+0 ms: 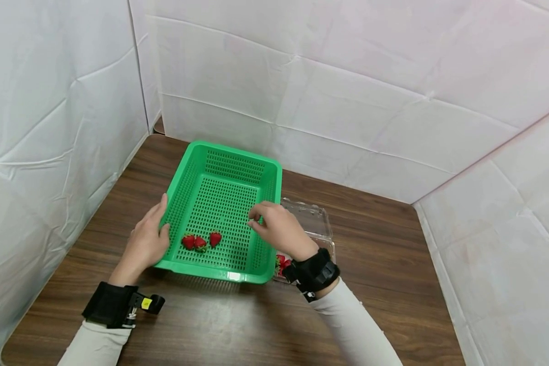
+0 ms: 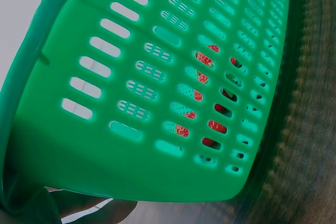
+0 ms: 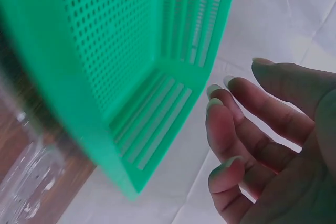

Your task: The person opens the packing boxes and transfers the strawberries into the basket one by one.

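A green plastic basket point(image 1: 221, 203) with slotted walls is at the left of the table, with three strawberries point(image 1: 201, 242) on its floor near the front left. My left hand point(image 1: 148, 239) grips its left rim; in the left wrist view that hand is mostly hidden past the rim. Over the basket's right side hovers my right hand point(image 1: 279, 226), its fingers loosely bent and nothing between them, as the right wrist view shows. Just right of the basket, partly under my right wrist, lies a clear plastic clamshell box point(image 1: 308, 221) with its lid up and more strawberries point(image 1: 281, 264) inside.
The brown wood-grain table point(image 1: 384, 264) is bounded by white sheet walls point(image 1: 347, 101) at the back, left and right. A black strap with a small camera point(image 1: 317, 272) sits on each wrist.
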Demonstrator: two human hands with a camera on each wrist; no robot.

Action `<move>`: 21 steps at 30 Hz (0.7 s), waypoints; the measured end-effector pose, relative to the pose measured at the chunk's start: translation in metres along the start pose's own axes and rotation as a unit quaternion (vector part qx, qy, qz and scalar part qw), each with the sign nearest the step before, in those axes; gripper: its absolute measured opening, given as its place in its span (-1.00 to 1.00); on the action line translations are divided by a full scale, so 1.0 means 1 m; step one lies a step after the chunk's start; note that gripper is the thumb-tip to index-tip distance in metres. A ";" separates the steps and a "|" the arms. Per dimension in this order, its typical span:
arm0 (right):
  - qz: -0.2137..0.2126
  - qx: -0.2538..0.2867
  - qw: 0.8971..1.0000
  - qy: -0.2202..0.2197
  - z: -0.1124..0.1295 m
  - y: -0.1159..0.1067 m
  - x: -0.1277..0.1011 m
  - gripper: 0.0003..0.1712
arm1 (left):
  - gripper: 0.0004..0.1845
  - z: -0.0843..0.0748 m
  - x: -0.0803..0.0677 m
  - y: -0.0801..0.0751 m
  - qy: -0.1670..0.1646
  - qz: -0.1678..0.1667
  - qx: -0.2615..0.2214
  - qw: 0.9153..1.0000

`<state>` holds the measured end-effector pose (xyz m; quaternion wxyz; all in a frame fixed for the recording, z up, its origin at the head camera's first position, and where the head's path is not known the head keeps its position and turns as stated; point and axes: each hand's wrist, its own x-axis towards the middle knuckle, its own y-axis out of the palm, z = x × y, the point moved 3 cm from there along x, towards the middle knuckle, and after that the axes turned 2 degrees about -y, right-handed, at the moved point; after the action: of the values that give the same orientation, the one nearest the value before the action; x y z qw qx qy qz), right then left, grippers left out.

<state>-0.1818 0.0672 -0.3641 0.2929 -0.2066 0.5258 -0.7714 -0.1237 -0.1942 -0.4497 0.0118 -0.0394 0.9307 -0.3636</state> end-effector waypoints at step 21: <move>0.024 0.003 0.995 0.094 -0.067 0.011 -0.045 -0.82 | -0.24 0.000 0.000 0.000 0.003 -0.003 0.003 1.000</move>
<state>-0.1877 0.1398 -0.3993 0.2611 -0.1203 0.5536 -0.7816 -0.1239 -0.1945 -0.4499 0.0079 -0.0413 0.9294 -0.3666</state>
